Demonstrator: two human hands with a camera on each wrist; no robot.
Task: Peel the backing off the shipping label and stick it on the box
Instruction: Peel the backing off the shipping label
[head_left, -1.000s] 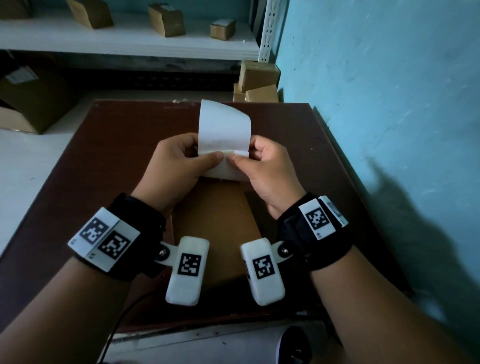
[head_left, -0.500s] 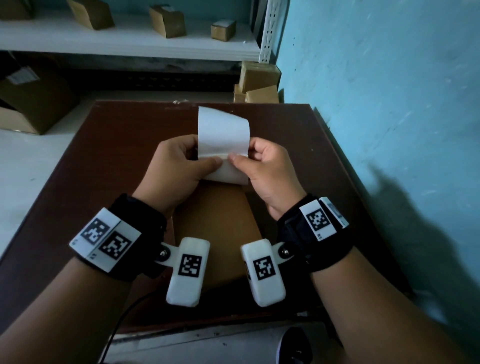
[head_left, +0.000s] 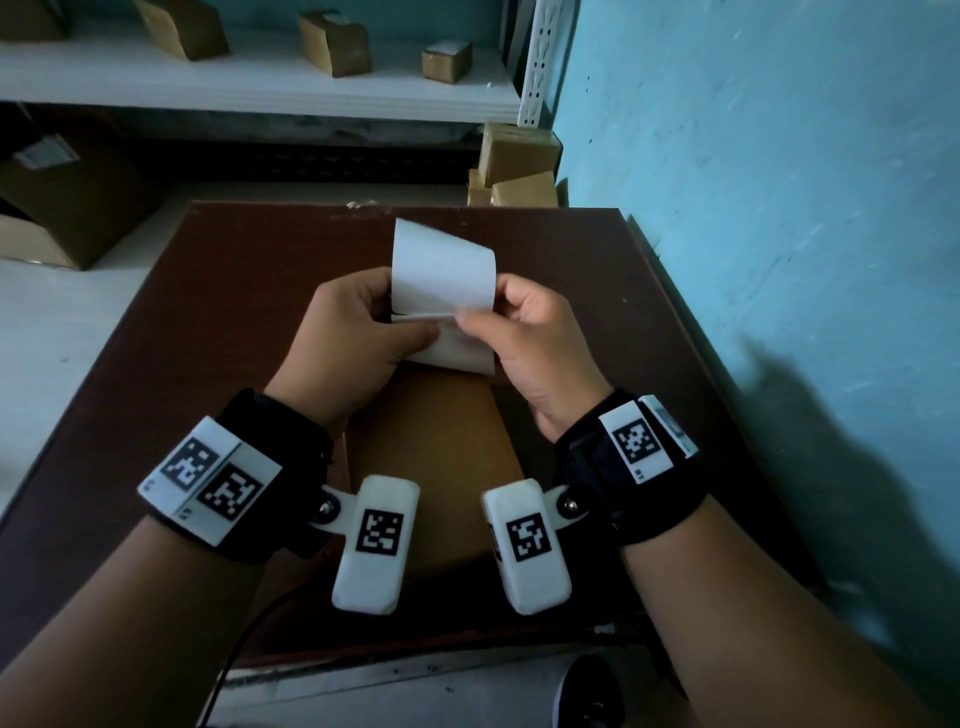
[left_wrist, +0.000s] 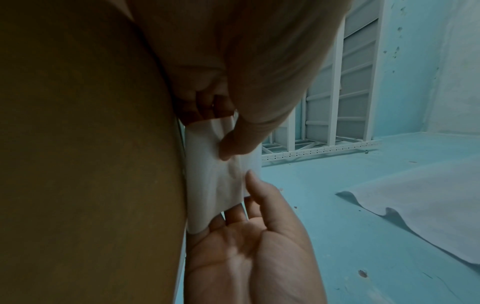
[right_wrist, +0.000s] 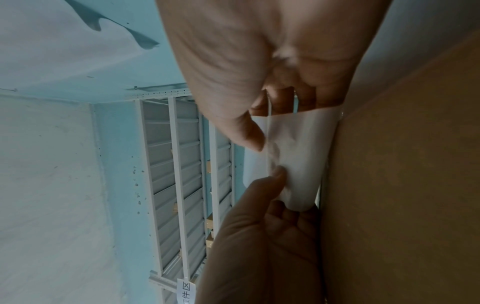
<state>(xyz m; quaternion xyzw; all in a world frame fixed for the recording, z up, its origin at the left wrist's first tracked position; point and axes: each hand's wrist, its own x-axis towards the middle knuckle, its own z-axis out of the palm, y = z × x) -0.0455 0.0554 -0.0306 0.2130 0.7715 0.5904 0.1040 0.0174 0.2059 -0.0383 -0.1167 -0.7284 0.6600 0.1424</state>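
Dim blue-walled storeroom, with one dark brown worktop (head_left: 218, 332) under both hands. One white shipping label (head_left: 444, 270) is held above the far end of one flat brown box (head_left: 436, 457) lying on the worktop; two layers part at a seam, though which is backing cannot be told. Left hand (head_left: 353, 343) pinches the lower layer, right hand (head_left: 524, 338) pinches the seam edge. Print on the label is not visible. Three small cartons (head_left: 447, 60) sit on the white shelf (head_left: 260, 88); others are cut off.
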